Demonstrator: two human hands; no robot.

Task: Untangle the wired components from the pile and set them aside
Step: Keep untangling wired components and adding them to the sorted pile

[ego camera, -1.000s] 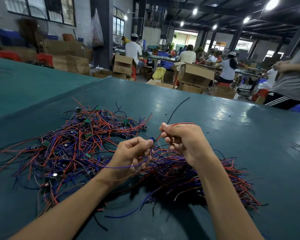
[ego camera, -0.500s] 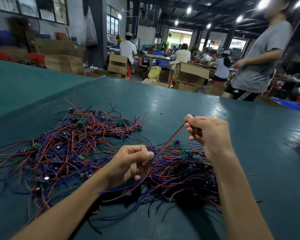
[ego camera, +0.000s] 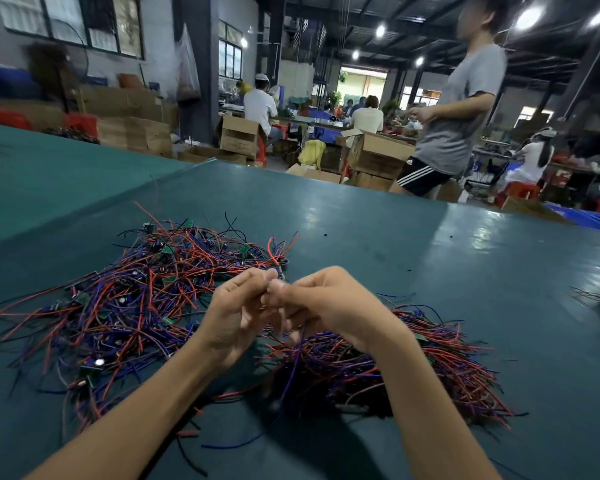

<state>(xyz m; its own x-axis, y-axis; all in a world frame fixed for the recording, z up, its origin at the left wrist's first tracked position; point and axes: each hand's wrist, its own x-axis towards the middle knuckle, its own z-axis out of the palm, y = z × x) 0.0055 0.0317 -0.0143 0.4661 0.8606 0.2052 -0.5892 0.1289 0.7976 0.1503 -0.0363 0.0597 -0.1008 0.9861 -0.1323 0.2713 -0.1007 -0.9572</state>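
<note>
Left hand [ego camera: 236,317]: curling, pinching a blue wire [ego camera: 299,344] at the fingertips.
Right hand [ego camera: 329,306]: pinching the same wire, touching the left hand.
Pile [ego camera: 136,299]: lying left of both hands on the table [ego camera: 395,254].

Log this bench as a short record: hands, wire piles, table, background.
left hand: fingers curled, tips meeting the right hand; hold blurred
right hand: holds a blue wire hanging down
left pile: loose tangle of red, blue, black wires with small boards
right pile: wires lying roughly aligned
table: teal
background: person in grey shirt beyond the table
</note>
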